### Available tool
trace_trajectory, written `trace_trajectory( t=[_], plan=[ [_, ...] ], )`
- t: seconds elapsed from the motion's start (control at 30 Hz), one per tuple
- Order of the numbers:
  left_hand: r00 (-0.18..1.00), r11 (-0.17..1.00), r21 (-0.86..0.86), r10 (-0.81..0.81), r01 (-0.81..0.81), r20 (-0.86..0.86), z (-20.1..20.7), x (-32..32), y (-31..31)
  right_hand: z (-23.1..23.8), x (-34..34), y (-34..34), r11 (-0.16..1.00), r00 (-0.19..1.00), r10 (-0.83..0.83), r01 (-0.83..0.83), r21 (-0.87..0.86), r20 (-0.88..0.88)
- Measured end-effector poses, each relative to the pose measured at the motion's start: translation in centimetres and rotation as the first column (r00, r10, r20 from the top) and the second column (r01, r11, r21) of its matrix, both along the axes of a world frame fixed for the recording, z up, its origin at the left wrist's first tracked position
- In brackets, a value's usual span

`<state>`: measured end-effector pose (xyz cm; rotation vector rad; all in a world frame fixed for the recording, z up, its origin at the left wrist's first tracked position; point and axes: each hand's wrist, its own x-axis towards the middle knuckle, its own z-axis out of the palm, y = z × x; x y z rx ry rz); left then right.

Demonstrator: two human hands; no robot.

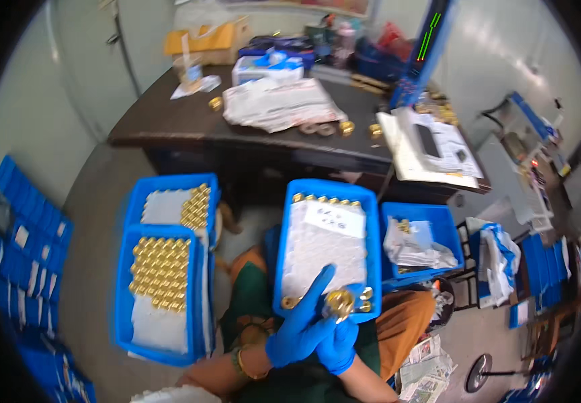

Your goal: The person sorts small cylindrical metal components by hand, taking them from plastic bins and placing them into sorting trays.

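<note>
Both hands wear blue gloves and meet over the near end of a blue bin point(375, 248). My right hand point(337, 350) is closed around a shiny, round brass-coloured part point(339, 304), which sticks up above the fingers. Beside it, my left hand point(298, 336) has its fingers stretched out, pointing up and right, with the thumb side close against the right hand. In the bin lies a white sheet point(317, 252) with a handwritten paper label point(335, 219) on top. Brass parts point(327, 200) show along the sheet's far edge, and a few more near the hands.
At left, a blue bin point(123, 295) holds rows of brass parts point(161, 269); another adjoins it behind. To the right, a blue bin point(453, 232) contains crumpled paper. A dark desk point(169, 124) across the far side bears newspaper point(280, 104), papers and a phone point(427, 140).
</note>
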<state>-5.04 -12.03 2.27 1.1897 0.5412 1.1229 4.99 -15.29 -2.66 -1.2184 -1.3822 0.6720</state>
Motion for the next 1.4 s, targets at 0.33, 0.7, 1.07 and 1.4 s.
trace_trajectory(
  t=[0.33,0.7,1.07,1.4],
  plan=[
    [0.673,0.850,0.092,0.472,-0.518,-0.569,-3.7,-18.6,19.9,-3.0,0.9,1.2,0.921,0.964,0.229,-0.170,-0.351,0.133],
    [-0.079,0.813,0.190,0.176,-0.551,-0.981,-21.0,-33.4,35.1,-1.9,0.5,4.1,0.954,0.817,0.279,-0.174,-0.245,0.505],
    [0.046,0.757,-0.154,-0.163,-0.635,-0.986,-25.1,-38.1,35.8,-0.5,-0.1,4.8,0.788,0.922,0.380,-0.276,-0.549,0.081],
    [0.476,0.712,0.647,0.485,0.273,-0.734,-5.7,-3.9,20.7,-0.2,1.4,2.6,0.838,0.928,0.327,-0.371,-0.399,-0.177]
  ],
)
